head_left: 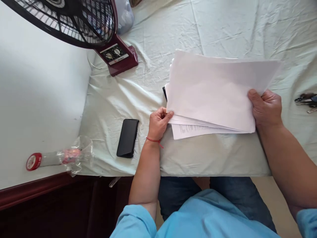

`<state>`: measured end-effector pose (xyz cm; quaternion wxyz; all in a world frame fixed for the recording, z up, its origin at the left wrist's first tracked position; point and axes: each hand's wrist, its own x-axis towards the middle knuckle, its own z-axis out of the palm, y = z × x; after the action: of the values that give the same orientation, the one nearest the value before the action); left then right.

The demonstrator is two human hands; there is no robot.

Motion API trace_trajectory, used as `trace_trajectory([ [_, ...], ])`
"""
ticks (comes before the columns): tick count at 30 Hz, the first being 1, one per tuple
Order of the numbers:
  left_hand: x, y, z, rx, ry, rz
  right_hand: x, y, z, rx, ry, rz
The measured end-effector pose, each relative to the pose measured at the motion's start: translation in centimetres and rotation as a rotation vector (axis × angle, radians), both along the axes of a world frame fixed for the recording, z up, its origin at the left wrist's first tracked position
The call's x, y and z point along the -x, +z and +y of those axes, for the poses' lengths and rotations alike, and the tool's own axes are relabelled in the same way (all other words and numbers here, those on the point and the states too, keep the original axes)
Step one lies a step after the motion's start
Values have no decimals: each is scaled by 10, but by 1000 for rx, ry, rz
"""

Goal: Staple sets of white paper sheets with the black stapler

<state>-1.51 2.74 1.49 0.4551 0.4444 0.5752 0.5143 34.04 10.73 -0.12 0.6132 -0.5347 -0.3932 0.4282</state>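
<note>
A loose stack of white paper sheets point(213, 92) is held over the cloth, its top sheet blank. Printed text shows on a lower sheet point(193, 130) that sticks out at the near edge. My left hand point(158, 123), with a red string at the wrist, pinches the stack's near left corner between thumb and fingers. On the right side, my right hand point(266, 107) grips the papers with the thumb on top and the fingers partly hidden beneath. A dark corner of something point(164, 94) peeks out at the stack's left edge.
A black phone point(127, 138) lies left of my left hand. Behind it stands a dark red fan point(121, 58) beside a plastic container point(124, 16). A red-capped container in clear wrap point(51, 159) is at the far left. Keys point(308, 99) lie at the right on the pale tablecloth point(213, 157).
</note>
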Motion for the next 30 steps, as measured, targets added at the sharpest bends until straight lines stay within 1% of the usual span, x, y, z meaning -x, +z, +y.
trace_trajectory([
  [3,1,-1,-1,0,32,73,-1,0,-1,18,8,-12],
  [5,2,-2,-1,-10,57,81,-1,1,-1,16,27,-19],
  [9,-1,-3,-1,-34,108,37,0,3,-3,8,67,-6],
  [13,-4,-4,3,-120,178,1,1,5,-4,10,68,8],
  [15,-4,-5,5,-111,205,-53,0,6,-4,14,80,-10],
  [18,-2,-8,6,-52,203,-100,-1,5,-6,31,107,-49],
  [22,3,-11,4,-49,163,13,-4,4,-8,31,149,-56],
  [24,5,-11,3,-58,156,28,-5,3,-8,19,163,-64],
  [27,4,-10,2,-53,162,-22,-4,3,-8,-6,187,-78],
  [30,2,-8,3,-51,185,-95,-4,2,-6,-3,161,-108],
])
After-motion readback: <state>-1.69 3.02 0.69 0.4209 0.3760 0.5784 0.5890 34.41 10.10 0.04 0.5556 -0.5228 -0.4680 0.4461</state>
